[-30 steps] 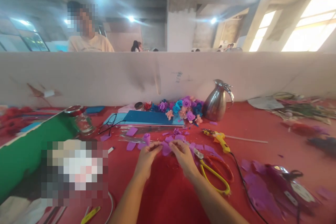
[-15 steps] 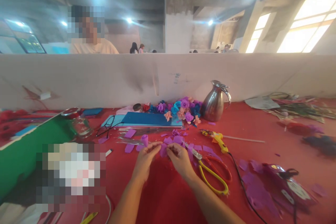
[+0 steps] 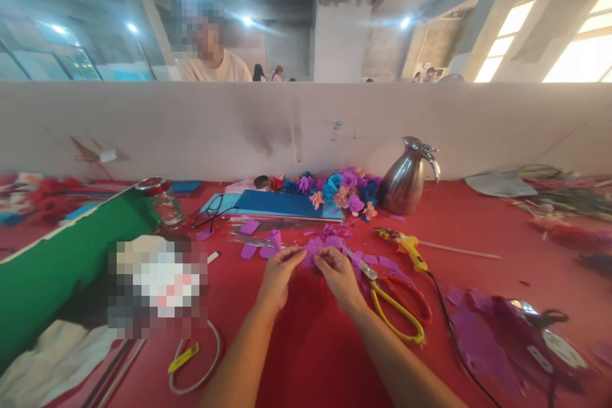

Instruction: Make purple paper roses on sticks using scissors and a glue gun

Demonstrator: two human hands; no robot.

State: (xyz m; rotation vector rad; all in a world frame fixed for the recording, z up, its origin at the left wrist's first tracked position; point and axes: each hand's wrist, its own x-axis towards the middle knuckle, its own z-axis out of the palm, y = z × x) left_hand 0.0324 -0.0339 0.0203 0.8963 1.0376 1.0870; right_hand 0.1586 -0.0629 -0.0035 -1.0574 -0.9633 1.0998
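Between my two hands is a small purple crepe-paper petal (image 3: pixel 310 260). My left hand (image 3: pixel 281 275) pinches its left edge with thumb and forefinger, and my right hand (image 3: pixel 338 275) pinches its right edge. A rolled purple paper bud (image 3: pixel 275 240) rises just behind my left hand; whether its lower end touches the hand is hidden. Loose purple petals (image 3: pixel 335 242) lie on the red table (image 3: pixel 306 357) beyond my fingers. Scissors (image 3: pixel 396 306) with one yellow and one red handle lie close to my right hand, blades pointing toward the petals.
Paper flowers (image 3: pixel 347 188) and blue sheets (image 3: pixel 282 204) lie at the back beside a metal jug (image 3: pixel 406 178). To the right are a yellow glue gun (image 3: pixel 412 253) with its cord and more purple paper (image 3: pixel 482 338). A glass jar (image 3: pixel 165 207) and green board (image 3: pixel 71 268) stand left.
The view has turned slightly left and down, so everything sits further right and mostly higher. Both hands still pinch the petal, with little visible change in their grip.
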